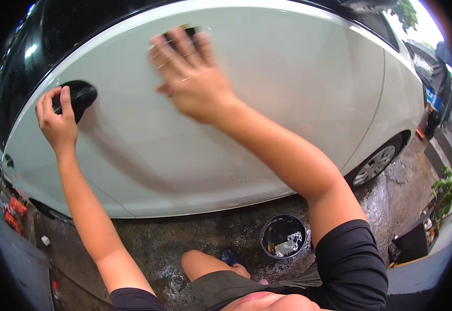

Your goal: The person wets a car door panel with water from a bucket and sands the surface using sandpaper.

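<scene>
A white car (288,103) with wet streaks fills most of the view. At the left, the fingers of my left hand (57,116) curl around the car's black side mirror (83,96). My right hand (192,78) reaches across to the upper middle of the white door panel. Its fingers are spread over a dark sponge-like pad (188,32) with a yellowish edge, pressed against the panel. Motion blurs these fingers, and most of the pad is hidden beneath them.
On the wet ground below the door stands a round black bucket (261,239) with liquid and suds inside. The car's rear wheel (376,165) is at the right, near a potted plant (446,189). Red packages (14,212) lie at the far left.
</scene>
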### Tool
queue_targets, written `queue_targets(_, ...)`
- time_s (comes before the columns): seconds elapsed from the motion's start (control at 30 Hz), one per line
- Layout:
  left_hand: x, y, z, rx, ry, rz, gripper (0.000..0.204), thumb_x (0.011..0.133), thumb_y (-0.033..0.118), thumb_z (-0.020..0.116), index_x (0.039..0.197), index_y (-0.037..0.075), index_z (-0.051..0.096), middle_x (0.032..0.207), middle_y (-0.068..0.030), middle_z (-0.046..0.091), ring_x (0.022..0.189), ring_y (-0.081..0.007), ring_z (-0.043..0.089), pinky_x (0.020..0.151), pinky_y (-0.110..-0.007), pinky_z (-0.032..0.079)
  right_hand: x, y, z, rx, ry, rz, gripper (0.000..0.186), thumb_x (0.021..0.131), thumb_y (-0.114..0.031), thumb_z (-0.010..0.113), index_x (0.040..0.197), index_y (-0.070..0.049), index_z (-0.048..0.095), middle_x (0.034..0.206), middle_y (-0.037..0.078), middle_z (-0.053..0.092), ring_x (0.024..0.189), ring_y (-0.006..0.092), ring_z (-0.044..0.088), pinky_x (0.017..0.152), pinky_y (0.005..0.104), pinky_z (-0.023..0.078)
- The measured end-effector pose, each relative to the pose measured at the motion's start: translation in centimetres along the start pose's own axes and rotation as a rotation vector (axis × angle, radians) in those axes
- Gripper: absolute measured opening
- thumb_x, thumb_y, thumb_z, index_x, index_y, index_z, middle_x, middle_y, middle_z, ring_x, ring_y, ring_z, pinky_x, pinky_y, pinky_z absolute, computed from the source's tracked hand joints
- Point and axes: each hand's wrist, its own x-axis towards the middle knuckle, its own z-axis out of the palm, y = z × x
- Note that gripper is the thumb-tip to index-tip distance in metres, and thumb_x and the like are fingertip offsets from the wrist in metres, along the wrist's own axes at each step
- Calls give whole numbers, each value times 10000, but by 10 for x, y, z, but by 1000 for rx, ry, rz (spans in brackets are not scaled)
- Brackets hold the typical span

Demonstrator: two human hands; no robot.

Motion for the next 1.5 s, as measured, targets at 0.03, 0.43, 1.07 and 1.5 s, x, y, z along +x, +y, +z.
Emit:
queue_targets(0.03, -2, -11, 12, -18, -86, -82, 372, 1036, 401, 639, 1074, 43, 733, 1114, -125, 710, 1040, -323, 670, 961, -426, 505, -1, -7, -1, -81, 31, -37, 649, 1042, -457, 553, 1567, -84, 472, 1708, 108, 319, 1585, 352, 260, 1278, 601, 155)
queue_targets(0.43, -15, -30, 51, 75, 148, 111, 441, 1079, 351, 525, 790, 25, 588, 774, -111, 630, 783, -357, 613, 747, -471, 460, -65, 116, -48, -171, 254, 343, 606, 1108, -281, 452, 1587, 75, 348, 1666, 294, 300, 1578, 436, 227, 1296, 525, 143)
queue_targets(1.07, -133, 150, -17, -703, -250, 141, 478, 1027, 374, 656, 1313, -9, 647, 1329, -195, 644, 1260, -331, 604, 1093, -466, 457, -172, -37, -96, 902, -34, 457, 490, 1061, -58, 549, 1538, 25, 472, 1363, 233, 638, 1253, 332, 625, 1128, 418, 448)
queue_targets(1.5, -273, 279, -28, -1393, -1427, -1107, 311, 893, 24, 816, 1174, -32, 697, 974, -101, 774, 859, -117, 726, 792, -269, 604, -311, -39, -129, 1376, -395, 1585, 316, 987, -116, 737, 1234, 75, 687, 971, 99, 769, 822, 84, 673, 696, 247, 540)
